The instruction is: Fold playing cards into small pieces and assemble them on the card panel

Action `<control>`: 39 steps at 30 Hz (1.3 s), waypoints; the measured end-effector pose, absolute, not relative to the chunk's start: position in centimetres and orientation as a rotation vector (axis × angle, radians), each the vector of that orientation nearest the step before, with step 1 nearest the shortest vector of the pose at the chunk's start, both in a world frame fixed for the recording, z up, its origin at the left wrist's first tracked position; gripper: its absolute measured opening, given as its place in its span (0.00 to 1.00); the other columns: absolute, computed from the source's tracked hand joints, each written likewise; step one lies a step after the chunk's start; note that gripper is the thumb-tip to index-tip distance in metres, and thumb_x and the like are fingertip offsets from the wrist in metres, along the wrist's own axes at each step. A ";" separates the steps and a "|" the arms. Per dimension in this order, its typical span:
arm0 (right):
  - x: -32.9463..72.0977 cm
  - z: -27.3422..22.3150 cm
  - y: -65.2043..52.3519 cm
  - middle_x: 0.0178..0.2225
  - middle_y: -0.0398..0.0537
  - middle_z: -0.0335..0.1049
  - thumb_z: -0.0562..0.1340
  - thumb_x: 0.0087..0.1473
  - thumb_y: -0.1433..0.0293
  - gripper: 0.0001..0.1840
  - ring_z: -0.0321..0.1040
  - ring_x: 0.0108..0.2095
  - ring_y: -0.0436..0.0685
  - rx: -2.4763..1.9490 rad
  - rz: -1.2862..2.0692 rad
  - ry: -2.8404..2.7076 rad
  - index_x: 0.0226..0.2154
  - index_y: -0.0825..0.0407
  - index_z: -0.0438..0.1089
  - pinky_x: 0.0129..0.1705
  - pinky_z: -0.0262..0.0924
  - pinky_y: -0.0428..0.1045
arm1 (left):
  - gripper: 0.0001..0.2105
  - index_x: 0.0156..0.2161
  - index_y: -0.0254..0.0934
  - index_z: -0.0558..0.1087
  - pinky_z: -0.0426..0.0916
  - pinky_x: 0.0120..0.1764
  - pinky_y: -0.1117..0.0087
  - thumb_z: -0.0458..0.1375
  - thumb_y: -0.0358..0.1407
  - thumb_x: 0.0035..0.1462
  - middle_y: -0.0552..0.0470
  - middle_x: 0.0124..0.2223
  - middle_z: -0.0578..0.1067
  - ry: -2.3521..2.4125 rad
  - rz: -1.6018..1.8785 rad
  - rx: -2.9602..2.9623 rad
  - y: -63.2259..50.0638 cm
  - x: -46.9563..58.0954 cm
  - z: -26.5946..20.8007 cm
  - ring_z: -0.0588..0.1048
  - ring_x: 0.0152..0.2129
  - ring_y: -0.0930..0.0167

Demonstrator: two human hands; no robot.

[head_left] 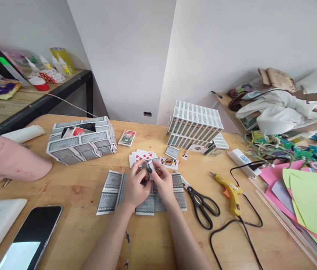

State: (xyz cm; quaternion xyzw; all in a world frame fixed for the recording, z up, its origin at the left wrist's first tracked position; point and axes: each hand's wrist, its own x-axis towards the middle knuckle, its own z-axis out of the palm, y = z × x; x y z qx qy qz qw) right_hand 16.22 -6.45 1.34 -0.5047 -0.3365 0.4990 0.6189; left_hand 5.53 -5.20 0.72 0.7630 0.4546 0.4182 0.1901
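My left hand point(138, 184) and my right hand point(163, 180) meet at the middle of the table, both closed on a grey-patterned playing card point(149, 165) that looks bent between the fingertips. Beneath them lies a flat panel of playing cards point(109, 192), backs up, its middle partly covered by my hands. Just beyond my fingers are loose face-up cards point(144, 154) with red hearts. A king or other face card point(169, 162) lies beside my right hand, with a card back point(172, 151) and a small cut piece point(185, 155) behind it.
Black-handled scissors point(203, 206) and a yellow glue gun point(230, 193) with its cord lie right. A card-covered box point(82, 146) stands left, stacked card packs point(195, 120) at the back. A pink tumbler point(12, 159), phone point(30, 238), power strip point(242, 162) and coloured paper point(307, 195) flank the workspace.
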 end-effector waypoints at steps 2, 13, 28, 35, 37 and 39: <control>16.3 1.4 -6.5 0.36 0.48 0.72 0.65 0.41 0.63 0.21 0.67 0.36 0.56 -1.156 1.166 -0.779 0.40 0.53 0.69 0.42 0.61 0.51 | 0.05 0.25 0.36 0.61 0.65 0.34 0.68 0.53 0.26 0.45 0.46 0.47 0.64 1.267 1.176 2.151 -5.3 5.6 1.0 0.67 0.28 0.74; 16.6 0.7 -6.6 0.35 0.44 0.69 0.64 0.44 0.65 0.14 0.65 0.35 0.52 -0.966 1.392 -0.698 0.37 0.51 0.68 0.40 0.59 0.48 | 0.05 0.23 0.36 0.61 0.65 0.34 0.68 0.53 0.26 0.44 0.46 0.48 0.65 1.274 1.212 2.223 -5.4 5.9 0.6 0.68 0.27 0.74; 16.5 0.8 -6.5 0.31 0.41 0.68 0.65 0.41 0.69 0.16 0.63 0.27 0.49 -0.847 1.511 -0.566 0.36 0.50 0.64 0.32 0.58 0.46 | 0.07 0.22 0.37 0.60 0.67 0.40 0.66 0.54 0.27 0.47 0.45 0.50 0.66 1.249 1.250 2.326 -5.3 5.8 0.4 0.70 0.42 0.67; 16.4 0.6 -6.4 0.40 0.47 0.68 0.66 0.40 0.67 0.21 0.64 0.41 0.56 -0.959 1.248 -0.707 0.40 0.50 0.65 0.45 0.58 0.51 | 0.05 0.23 0.37 0.61 0.64 0.47 0.61 0.53 0.27 0.46 0.45 0.52 0.64 1.090 1.229 2.129 -5.6 5.6 1.7 0.67 0.46 0.65; 16.4 0.9 -6.5 0.41 0.48 0.67 0.66 0.41 0.66 0.23 0.63 0.43 0.57 -0.967 1.187 -0.729 0.42 0.49 0.64 0.47 0.57 0.53 | 0.05 0.22 0.36 0.61 0.65 0.46 0.60 0.53 0.28 0.45 0.45 0.51 0.63 1.054 1.260 1.969 -5.6 5.5 2.0 0.68 0.43 0.65; 16.5 1.1 -6.5 0.42 0.49 0.67 0.67 0.40 0.65 0.26 0.63 0.44 0.58 -0.959 1.140 -0.746 0.43 0.49 0.62 0.48 0.57 0.54 | 0.06 0.22 0.36 0.62 0.67 0.41 0.62 0.52 0.31 0.48 0.45 0.46 0.66 1.037 1.285 1.732 -5.4 5.5 2.0 0.69 0.38 0.66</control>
